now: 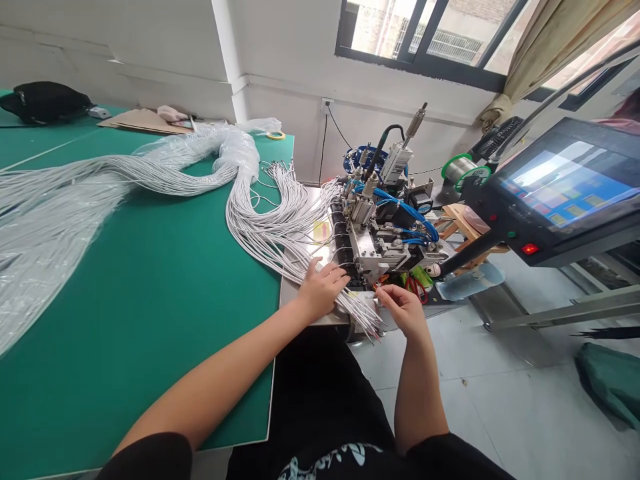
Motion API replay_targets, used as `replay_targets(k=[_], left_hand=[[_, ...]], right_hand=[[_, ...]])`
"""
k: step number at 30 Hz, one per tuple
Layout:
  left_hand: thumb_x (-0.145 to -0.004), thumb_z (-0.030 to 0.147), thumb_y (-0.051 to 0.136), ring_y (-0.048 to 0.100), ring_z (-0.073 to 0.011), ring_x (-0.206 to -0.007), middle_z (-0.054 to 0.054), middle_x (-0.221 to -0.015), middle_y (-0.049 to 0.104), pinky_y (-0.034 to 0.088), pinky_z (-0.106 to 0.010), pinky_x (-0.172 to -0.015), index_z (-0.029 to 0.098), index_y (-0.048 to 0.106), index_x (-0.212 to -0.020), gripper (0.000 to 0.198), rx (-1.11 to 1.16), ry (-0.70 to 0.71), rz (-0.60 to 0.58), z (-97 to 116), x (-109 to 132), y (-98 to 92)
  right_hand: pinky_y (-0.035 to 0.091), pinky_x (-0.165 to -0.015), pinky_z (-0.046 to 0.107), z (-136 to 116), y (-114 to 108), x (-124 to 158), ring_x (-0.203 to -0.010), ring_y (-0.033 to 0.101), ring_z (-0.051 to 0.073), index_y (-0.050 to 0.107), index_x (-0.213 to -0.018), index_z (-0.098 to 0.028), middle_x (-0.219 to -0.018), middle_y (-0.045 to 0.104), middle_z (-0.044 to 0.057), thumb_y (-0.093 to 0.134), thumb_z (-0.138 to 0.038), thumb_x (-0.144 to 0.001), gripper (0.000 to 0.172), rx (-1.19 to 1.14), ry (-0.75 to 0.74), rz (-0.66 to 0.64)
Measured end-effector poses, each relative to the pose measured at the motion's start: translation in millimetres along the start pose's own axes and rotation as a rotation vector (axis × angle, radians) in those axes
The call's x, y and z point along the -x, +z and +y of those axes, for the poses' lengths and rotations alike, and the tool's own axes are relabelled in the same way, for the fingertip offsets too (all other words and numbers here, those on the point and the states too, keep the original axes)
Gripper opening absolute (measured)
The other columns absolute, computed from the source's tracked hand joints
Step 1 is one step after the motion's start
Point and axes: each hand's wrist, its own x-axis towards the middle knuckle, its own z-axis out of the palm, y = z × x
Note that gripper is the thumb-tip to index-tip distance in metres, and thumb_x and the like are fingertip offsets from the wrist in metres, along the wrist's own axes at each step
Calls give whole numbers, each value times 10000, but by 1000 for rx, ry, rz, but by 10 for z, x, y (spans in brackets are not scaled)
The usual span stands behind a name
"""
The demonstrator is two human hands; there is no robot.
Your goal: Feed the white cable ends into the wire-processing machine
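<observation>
My left hand lies with fingers spread on a bundle of thin white wires, pressing them against the metal plate in front of a small bench machine. My right hand sits just to the right, fingers curled in a pinch near the wires' stripped ends. What the pinch holds is too small to make out. The wires run back from the machine over the green table to a large heap in clear plastic.
A touchscreen control panel on an arm stands to the right. Red-handled scissors lie beside the machine. A solder or wire spool, cardboard and a black bag sit farther back. Tiled floor is at the right.
</observation>
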Motion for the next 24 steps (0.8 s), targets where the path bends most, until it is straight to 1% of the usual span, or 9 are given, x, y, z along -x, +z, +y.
replay_targets(k=[4,8,10,12,17,19,24], left_hand=[[-678,38,508,578,-227,-1041,-61,-1077,680,253,-494,-1035,208,620,-1112,480,6,10,29,1,4,-23],[-694,46,489,582,-215,-1007,-51,-1044,686,258,-479,-1030,208,624,-1108,465,9,11,44,11,9,-45],[-703,50,477,582,-209,-988,-47,-1018,689,255,-472,-1028,207,626,-1097,449,8,13,54,13,10,-50],[-715,51,466,584,-199,-957,-41,-977,689,255,-460,-1024,205,623,-1088,432,8,27,64,11,8,-50],[-737,42,452,576,-173,-831,-12,-814,657,250,-435,-1017,209,621,-1038,382,-14,80,92,1,5,-49],[-733,47,462,569,-172,-800,-4,-781,637,249,-430,-1013,211,617,-1025,369,-27,91,100,-2,8,-49],[-727,59,472,563,-176,-784,-1,-778,622,253,-422,-1000,217,604,-1029,365,-41,86,88,-4,16,-45]], right_hand=[[429,-567,253,-201,-78,122,-621,528,147,676,-804,-175,-691,615,26,613,-462,-827,295,41,-50,-50],[406,-519,243,-262,-100,165,-590,529,142,692,-844,-176,-708,634,25,621,-455,-826,289,66,-40,-286],[388,-503,238,-248,-89,162,-569,513,134,691,-845,-174,-687,624,18,620,-457,-829,292,57,-33,-373],[385,-506,237,-227,-72,149,-564,504,131,682,-840,-172,-673,611,14,613,-457,-836,294,33,-25,-390],[400,-558,242,-207,-46,108,-613,503,137,650,-794,-170,-697,595,16,601,-440,-850,280,-9,-40,-346],[399,-567,244,-218,-49,99,-624,499,138,650,-792,-167,-707,592,19,597,-433,-855,279,-9,-43,-378],[378,-553,242,-288,-83,117,-616,477,135,649,-788,-164,-690,573,18,579,-441,-866,296,16,-31,-471]])
